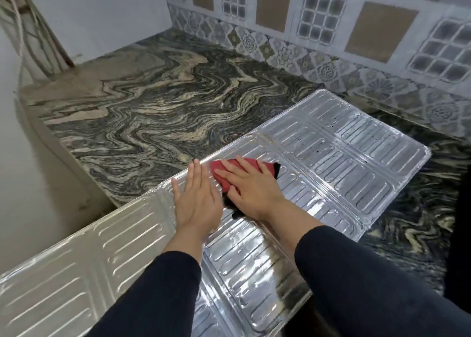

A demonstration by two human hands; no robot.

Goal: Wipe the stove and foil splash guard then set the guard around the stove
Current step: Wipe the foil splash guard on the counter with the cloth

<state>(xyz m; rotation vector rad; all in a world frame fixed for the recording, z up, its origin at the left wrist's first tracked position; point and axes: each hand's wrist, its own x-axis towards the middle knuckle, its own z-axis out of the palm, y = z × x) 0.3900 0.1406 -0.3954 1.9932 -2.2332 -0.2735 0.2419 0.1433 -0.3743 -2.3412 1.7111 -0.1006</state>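
The foil splash guard (pixel 336 158) lies flat and unfolded across the marbled countertop, its left panel (pixel 84 255) hanging past the counter's edge. Dark specks dot its far right panel. My left hand (pixel 196 199) rests flat on the guard with fingers together, pressing it down near its far rim. My right hand (pixel 251 186) lies palm-down on a red cloth (pixel 221 176) with black edging, pressing it against the middle panel. No stove is in view.
The swirled grey and cream countertop (pixel 153 112) stretches to a patterned tile backsplash (pixel 318 43) behind and a white wall on the left. Cables (pixel 28 38) hang in the far left corner. The counter drops off at the left.
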